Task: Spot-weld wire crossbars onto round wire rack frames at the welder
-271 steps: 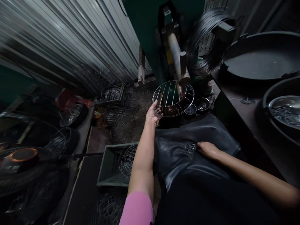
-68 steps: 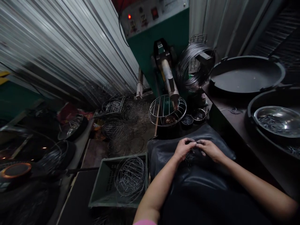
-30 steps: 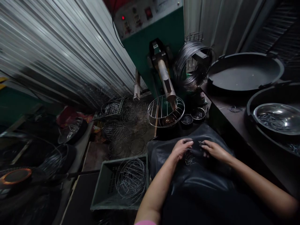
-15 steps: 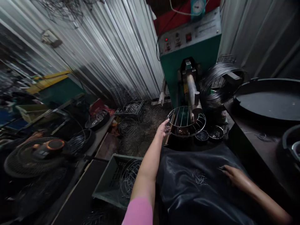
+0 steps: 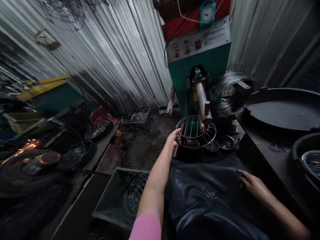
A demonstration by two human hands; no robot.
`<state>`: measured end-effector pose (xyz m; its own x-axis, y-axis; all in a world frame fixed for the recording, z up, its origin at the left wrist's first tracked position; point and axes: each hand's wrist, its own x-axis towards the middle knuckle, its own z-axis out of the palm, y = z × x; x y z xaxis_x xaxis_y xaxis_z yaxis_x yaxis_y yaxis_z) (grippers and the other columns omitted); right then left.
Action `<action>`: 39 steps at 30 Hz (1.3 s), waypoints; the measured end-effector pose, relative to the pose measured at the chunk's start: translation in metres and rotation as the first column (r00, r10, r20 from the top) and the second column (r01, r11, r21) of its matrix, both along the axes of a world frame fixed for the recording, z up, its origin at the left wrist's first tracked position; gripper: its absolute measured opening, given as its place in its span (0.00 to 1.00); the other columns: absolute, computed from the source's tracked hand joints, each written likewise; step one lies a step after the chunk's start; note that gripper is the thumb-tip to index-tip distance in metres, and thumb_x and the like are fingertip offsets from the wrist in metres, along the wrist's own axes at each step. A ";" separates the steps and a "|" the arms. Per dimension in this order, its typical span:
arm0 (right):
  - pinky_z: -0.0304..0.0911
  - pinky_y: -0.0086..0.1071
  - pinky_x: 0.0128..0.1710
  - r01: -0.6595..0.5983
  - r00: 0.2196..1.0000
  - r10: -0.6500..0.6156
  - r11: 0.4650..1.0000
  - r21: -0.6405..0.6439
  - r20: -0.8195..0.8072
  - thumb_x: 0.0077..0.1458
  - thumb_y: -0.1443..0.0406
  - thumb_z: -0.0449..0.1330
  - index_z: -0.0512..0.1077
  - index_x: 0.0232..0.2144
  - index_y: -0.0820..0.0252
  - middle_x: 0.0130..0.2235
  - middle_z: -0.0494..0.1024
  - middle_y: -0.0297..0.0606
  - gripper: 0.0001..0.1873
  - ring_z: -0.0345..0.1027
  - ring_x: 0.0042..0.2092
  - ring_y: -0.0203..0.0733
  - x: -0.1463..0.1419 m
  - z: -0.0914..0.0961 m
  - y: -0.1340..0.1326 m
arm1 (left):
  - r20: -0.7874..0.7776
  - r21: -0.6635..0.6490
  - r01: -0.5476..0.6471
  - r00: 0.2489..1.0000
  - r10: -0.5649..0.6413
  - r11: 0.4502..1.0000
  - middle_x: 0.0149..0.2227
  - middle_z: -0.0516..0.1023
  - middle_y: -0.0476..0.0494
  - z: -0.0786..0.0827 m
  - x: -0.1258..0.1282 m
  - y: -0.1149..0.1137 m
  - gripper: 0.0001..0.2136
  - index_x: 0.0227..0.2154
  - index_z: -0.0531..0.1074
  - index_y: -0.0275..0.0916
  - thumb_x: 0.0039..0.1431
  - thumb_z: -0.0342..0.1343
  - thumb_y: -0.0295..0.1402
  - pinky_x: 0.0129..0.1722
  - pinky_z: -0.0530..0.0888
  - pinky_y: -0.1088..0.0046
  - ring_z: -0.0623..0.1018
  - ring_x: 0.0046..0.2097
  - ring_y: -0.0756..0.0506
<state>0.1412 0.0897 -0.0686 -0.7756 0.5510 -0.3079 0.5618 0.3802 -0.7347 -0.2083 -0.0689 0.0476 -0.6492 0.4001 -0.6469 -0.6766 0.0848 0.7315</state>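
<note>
Left hand (image 5: 175,136): grips wire rack (image 5: 195,136). Right hand (image 5: 248,181): pinches short wire (image 5: 236,172), near-right of rack. Note bars (image 5: 192,126) already across rack; judge loose wires (image 5: 210,191) this side of rack unused.

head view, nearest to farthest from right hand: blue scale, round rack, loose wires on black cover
1. Loose wires: on black cover, left of right hand
2. Round rack: ahead-left, at left hand
3. Blue scale: far back, beyond the panel
</note>
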 end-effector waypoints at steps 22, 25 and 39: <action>0.66 0.29 0.24 -0.007 0.744 -0.321 0.873 -0.488 -0.586 0.44 0.49 0.61 0.69 0.35 0.60 0.32 0.76 0.39 0.23 0.72 0.30 0.39 -0.149 0.092 -0.043 | -0.171 0.206 -0.278 0.934 0.314 0.938 0.16 0.50 0.60 -0.009 0.042 0.012 0.19 0.22 0.57 0.39 0.33 0.64 0.37 0.13 0.45 0.82 0.49 0.15 0.59; 0.66 0.29 0.21 0.003 0.777 -0.255 0.916 -0.401 -0.576 0.45 0.48 0.59 0.69 0.33 0.60 0.31 0.76 0.39 0.22 0.72 0.30 0.42 -0.151 0.089 -0.041 | -0.190 0.213 -0.298 0.922 0.339 0.931 0.17 0.52 0.60 -0.008 0.039 0.013 0.19 0.23 0.57 0.39 0.32 0.64 0.37 0.12 0.45 0.82 0.50 0.15 0.59; 0.67 0.31 0.25 -0.081 0.840 -0.061 0.968 -0.236 -0.540 0.49 0.53 0.56 0.70 0.32 0.58 0.30 0.76 0.37 0.16 0.73 0.31 0.42 -0.151 0.087 -0.024 | -0.243 0.248 -0.307 0.898 0.366 0.919 0.19 0.54 0.60 -0.012 0.035 0.016 0.20 0.25 0.59 0.39 0.32 0.65 0.37 0.13 0.46 0.82 0.52 0.15 0.59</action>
<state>-0.0098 0.0653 0.0180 -0.8614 0.5063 0.0399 0.0463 0.1565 -0.9866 -0.1731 -0.0525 0.0359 -0.9091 0.2257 -0.3501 -0.4045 -0.2779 0.8713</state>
